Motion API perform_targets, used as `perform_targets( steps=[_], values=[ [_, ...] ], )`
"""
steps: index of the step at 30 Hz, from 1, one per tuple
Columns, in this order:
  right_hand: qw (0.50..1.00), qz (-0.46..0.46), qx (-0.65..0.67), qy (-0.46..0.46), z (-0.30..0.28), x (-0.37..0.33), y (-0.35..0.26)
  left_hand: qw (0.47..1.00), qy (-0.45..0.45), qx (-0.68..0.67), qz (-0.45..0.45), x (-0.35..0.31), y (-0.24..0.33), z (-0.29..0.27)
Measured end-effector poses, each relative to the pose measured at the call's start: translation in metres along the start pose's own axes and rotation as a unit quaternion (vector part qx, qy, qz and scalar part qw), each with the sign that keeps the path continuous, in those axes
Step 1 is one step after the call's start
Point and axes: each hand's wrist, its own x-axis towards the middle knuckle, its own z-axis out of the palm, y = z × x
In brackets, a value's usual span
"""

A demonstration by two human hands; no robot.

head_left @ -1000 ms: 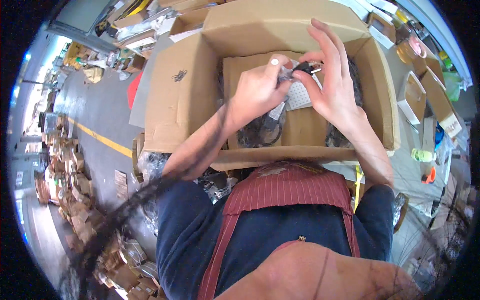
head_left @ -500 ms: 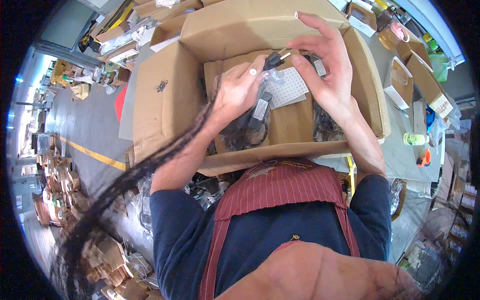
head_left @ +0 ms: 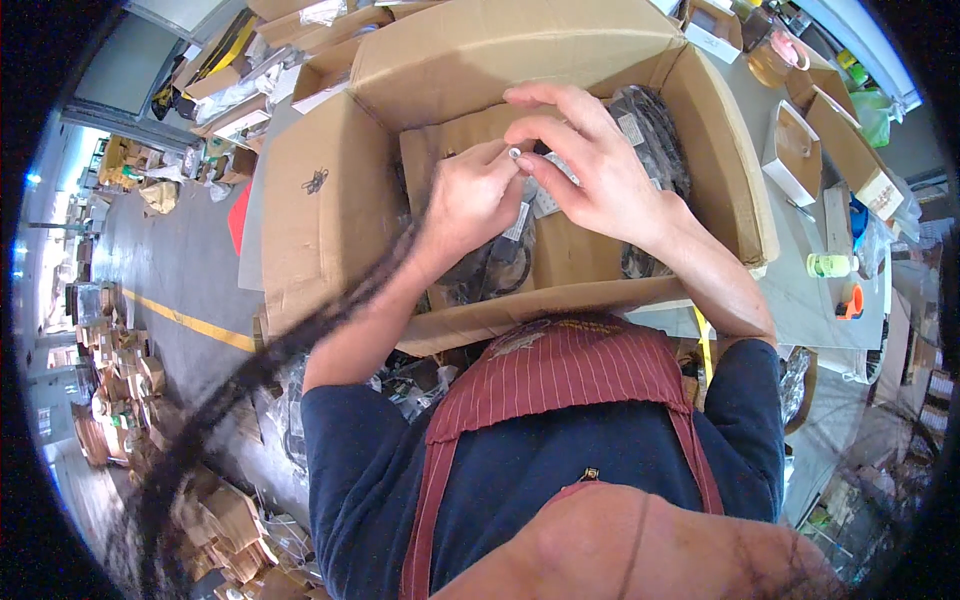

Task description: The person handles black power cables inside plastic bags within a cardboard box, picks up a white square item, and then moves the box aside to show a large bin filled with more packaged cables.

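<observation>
My left hand [head_left: 468, 200] is closed, its thumb up at the middle of a large open cardboard box [head_left: 320, 200]. The black plug it gripped is now hidden behind the fingers. A small round white sticker [head_left: 515, 153] shows at the left thumb tip. My right hand [head_left: 600, 175] comes in from the right, fingers curled, its thumb and forefinger tips meeting the left thumb. What lies between those tips is hidden. Under the hands, partly covered, is a white dotted sheet [head_left: 545, 203]. Below the left hand lie bagged black power cables [head_left: 490, 270] with a white label.
More bagged black cables [head_left: 655, 130] fill the box's right side. To the right stand a small white box [head_left: 793, 155], a green-labelled roll [head_left: 830, 265] and an orange tape dispenser [head_left: 850, 302]. Cardboard piles [head_left: 110, 380] line the floor at the left.
My right hand has moved left and down onto the left hand's fingertips, and its fingers have curled in. The black plug, in sight before, is now covered.
</observation>
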Motion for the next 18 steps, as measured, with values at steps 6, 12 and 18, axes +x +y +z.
perform_targets(
  steps=[6, 12, 18],
  values=[
    [0.998, 0.030, -0.054, 0.007, -0.0016, 0.0021, -0.0035, 0.999, 0.015, 0.017, -0.026, 0.0050, 0.0046, -0.0068],
    [0.998, 0.019, -0.058, 0.016, 0.0045, -0.0001, -0.0015, 0.999, 0.026, 0.032, -0.028, 0.0033, 0.0035, -0.0044],
    [0.998, 0.029, -0.052, 0.022, 0.0059, 0.0003, -0.0026, 0.997, 0.001, 0.073, -0.011, -0.0028, -0.0043, 0.0019]
  ],
)
